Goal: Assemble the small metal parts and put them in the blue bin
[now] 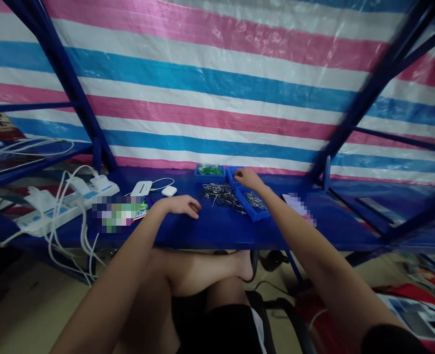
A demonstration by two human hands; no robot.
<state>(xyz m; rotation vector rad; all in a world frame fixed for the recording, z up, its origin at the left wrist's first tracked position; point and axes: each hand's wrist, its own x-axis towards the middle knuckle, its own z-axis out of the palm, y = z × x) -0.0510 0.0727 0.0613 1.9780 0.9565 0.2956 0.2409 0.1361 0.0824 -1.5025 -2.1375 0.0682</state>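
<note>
A: Where do our pins lie?
B: The pile [219,192] sits mid-table, loose and tangled; it reaches the left side of the near tray [256,215], which holds more metal pieces.

A: And our hands?
B: Our right hand [248,179] is at the far tray [231,173], fingertips drawn together; we cannot tell whether they grip anything; our left hand [183,204] is half open left of the pile, with nothing visible in it.

A: What might go wrong?
B: Our right forearm passes over the near tray's right side; dipping it could catch the rim and spill pieces; a sideways sweep could scatter the pile, perhaps towards the green-filled tray [210,180], far and left, or off the table's [210,233] near edge.
</note>
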